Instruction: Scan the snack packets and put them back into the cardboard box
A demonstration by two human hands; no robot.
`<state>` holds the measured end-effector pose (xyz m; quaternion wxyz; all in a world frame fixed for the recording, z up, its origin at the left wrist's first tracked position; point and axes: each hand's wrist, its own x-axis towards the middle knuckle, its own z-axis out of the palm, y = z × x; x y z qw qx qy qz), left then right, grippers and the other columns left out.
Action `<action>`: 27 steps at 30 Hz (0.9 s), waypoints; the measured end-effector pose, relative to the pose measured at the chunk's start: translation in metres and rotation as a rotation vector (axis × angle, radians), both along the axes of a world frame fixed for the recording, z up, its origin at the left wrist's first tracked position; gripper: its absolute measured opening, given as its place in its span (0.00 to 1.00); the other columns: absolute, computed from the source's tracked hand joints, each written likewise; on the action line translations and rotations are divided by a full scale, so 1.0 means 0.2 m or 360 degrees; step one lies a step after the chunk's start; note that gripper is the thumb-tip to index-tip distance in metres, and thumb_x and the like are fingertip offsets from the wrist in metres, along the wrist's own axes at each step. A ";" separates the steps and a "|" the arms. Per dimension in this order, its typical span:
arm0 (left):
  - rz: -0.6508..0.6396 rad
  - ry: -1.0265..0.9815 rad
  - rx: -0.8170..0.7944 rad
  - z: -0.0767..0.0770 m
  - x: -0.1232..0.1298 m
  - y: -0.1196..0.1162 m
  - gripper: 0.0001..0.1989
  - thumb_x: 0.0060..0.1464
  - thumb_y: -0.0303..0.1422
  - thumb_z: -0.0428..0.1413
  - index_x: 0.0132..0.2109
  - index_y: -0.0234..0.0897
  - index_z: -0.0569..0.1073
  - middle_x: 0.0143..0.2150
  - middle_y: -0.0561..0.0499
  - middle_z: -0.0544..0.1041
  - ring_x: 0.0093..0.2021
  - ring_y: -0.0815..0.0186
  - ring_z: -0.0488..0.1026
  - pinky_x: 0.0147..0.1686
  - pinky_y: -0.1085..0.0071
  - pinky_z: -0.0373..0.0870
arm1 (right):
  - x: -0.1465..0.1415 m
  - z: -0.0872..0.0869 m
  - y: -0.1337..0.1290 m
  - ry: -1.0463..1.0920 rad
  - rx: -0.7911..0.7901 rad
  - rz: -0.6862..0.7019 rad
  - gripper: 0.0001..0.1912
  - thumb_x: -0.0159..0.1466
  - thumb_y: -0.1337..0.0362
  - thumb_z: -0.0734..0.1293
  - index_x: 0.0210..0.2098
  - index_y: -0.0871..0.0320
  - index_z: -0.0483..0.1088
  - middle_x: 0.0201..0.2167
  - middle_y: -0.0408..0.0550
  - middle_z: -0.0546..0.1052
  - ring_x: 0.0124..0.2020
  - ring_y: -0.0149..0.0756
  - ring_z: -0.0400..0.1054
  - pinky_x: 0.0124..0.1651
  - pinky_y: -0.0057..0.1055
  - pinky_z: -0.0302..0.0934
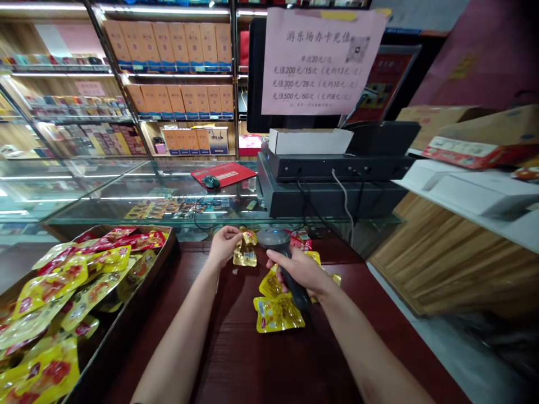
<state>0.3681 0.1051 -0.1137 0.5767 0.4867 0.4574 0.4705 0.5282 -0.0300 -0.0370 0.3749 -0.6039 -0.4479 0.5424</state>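
My left hand (224, 246) pinches the upper left edge of a small gold snack packet (245, 257), which hangs upright just above the dark red counter (236, 348). Wrapped in my right hand (301, 269) is a black handheld barcode scanner (274, 238); its head, with a small blue light, points left and sits close beside the packet. Yellow snack packets (280, 314) lie on the counter under and below my right hand, partly covered by it. Behind the scanner a red packet (301, 240) shows in part.
On the left stands a cardboard box (138, 297) full of yellow and red snack packets. A glass display case (126, 191) runs behind the counter, with a mouse (210, 182) on a red mat (229, 174). A monitor (256, 73) and cash drawer (328, 199) stand at the back right.
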 end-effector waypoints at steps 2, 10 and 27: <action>0.0053 0.0000 -0.0038 0.02 -0.03 0.00 0.19 0.35 0.37 0.66 0.33 0.35 0.69 0.23 0.55 0.73 0.20 0.72 0.69 0.19 0.78 0.64 | -0.02 -0.01 0.00 -0.0009 -0.0019 0.0043 0.15 0.62 0.52 0.64 0.30 0.58 0.64 0.14 0.37 0.66 0.11 0.26 0.60 0.14 0.23 0.57; 0.0216 -0.0079 -0.0104 0.06 -0.05 0.01 0.16 0.35 0.33 0.64 0.31 0.35 0.67 0.22 0.57 0.70 0.19 0.73 0.67 0.18 0.76 0.66 | -0.10 -0.08 -0.01 0.0096 -0.0038 0.0107 0.14 0.60 0.54 0.67 0.34 0.57 0.62 0.24 0.39 0.71 0.13 0.24 0.62 0.12 0.23 0.59; 0.0246 -0.0077 -0.0084 0.06 -0.04 0.00 0.14 0.35 0.32 0.64 0.30 0.34 0.68 0.22 0.56 0.71 0.21 0.72 0.68 0.20 0.77 0.66 | -0.14 -0.07 -0.01 0.0044 -0.0120 0.0090 0.11 0.65 0.59 0.62 0.29 0.58 0.62 0.14 0.35 0.66 0.09 0.24 0.59 0.12 0.22 0.59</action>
